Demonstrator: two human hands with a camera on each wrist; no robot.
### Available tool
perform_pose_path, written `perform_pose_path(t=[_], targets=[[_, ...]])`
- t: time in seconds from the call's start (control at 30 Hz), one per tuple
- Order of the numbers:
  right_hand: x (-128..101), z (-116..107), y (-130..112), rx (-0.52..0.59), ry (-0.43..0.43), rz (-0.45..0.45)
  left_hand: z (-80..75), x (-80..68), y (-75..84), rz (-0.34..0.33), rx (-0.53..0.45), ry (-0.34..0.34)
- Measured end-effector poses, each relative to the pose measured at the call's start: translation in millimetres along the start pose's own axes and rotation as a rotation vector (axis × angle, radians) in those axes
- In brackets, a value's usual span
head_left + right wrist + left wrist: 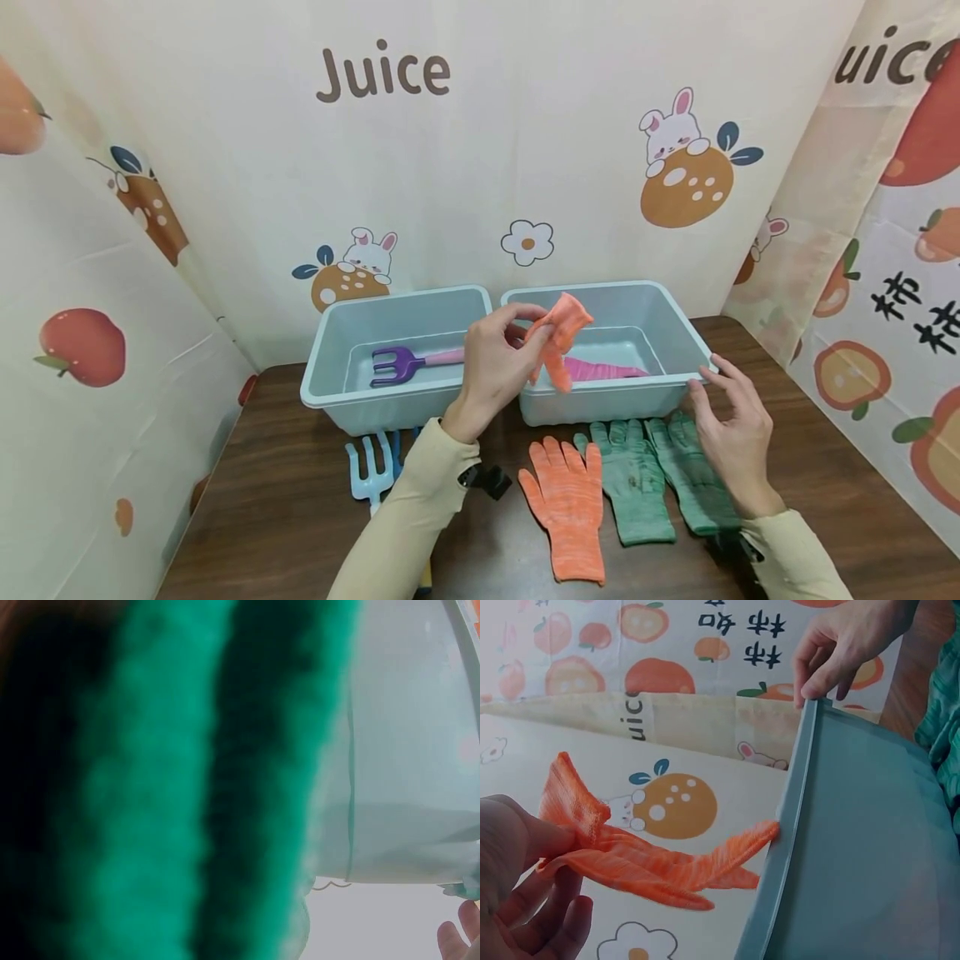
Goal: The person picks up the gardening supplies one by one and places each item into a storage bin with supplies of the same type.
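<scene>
My left hand (495,358) pinches a crumpled orange knit glove (567,321) by its cuff between thumb and fingers, above the front of the right-hand pale blue bin (600,406). In the left wrist view the glove's fingers (742,851) dangle toward the bin's rim. My right hand (738,437) pinches that bin's rim at the front right corner. Inside lies a pink streaked knit glove (603,370), partly hidden. On the table before the bin, another orange glove (572,517) lies flat beside two green gloves (637,492); the right one is partly under my right hand.
A second pale blue bin (397,404) stands to the left, holding a purple hand fork (401,367) with a pink handle. A light blue hand fork (371,471) lies on the dark wooden table (270,500), partly behind my left sleeve. Printed curtains stand behind and at both sides.
</scene>
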State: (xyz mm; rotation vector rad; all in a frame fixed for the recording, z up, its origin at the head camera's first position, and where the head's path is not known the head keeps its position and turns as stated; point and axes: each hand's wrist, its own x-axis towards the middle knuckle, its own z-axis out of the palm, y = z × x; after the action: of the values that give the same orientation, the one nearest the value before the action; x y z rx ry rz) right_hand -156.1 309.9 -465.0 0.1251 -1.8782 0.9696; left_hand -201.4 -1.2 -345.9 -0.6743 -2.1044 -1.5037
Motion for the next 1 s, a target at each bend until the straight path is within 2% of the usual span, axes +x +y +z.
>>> perform_pose_path(t=[0.3,1.0], targets=[[-3.8,-2.3,16.0,-0.006,-0.032,0.004,7.2,2.5,-1.1,-0.024,-0.020,-0.016],[-2.7,-0.6,13.5,-0.008,-0.006,-0.009,22.0,10.1,-19.6,-0.089,0.044,-0.050]])
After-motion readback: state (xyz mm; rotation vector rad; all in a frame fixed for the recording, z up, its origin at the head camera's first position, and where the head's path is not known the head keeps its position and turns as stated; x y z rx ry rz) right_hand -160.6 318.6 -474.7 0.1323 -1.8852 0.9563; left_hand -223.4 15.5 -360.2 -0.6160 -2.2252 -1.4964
